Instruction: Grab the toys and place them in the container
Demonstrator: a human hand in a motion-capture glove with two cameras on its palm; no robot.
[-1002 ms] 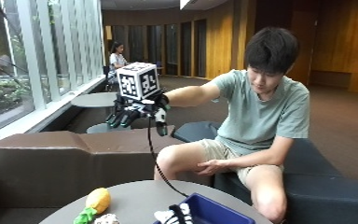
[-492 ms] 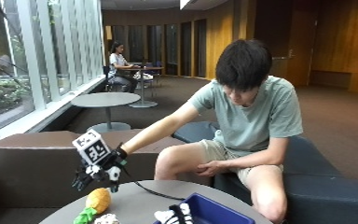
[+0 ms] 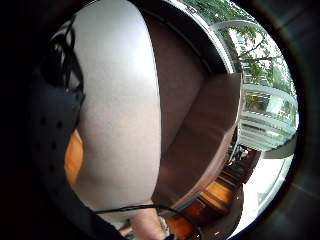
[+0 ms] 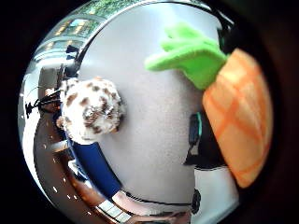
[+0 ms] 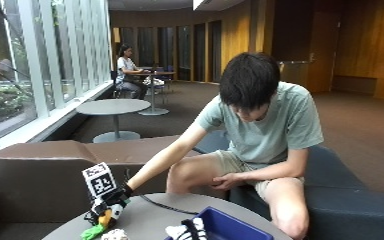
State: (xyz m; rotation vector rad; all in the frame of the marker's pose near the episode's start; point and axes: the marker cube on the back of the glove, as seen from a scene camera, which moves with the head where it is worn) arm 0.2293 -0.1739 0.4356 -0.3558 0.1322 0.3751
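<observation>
Lowered since the earlier frame, right hand (image 5: pixel 110 207) now on the pineapple toy (image 5: pixel 99 225) at the tabletop's (image 5: pixel 153 218) left edge; grip curls round its orange body. Beside it, spotted toy (image 5: pixel 115 235), then striped toy (image 5: pixel 187 232) against the blue container (image 5: pixel 226 227). Could slip mid-carry if held only by its soft leaves.

I'm seeing the person sitting behind the round table (image 5: pixel 153 215), right hand (image 5: pixel 111 204) reaching down onto the pineapple toy (image 5: pixel 99 225) at the table's near left edge. The spotted plush (image 5: pixel 115 234) is lying just right of it, then the striped toy (image 5: pixel 187 231), sitting against the container (image 5: pixel 235 227) on the table's right part. The bench (image 5: pixel 39 175) is running behind the table, windows beyond on the left.
</observation>
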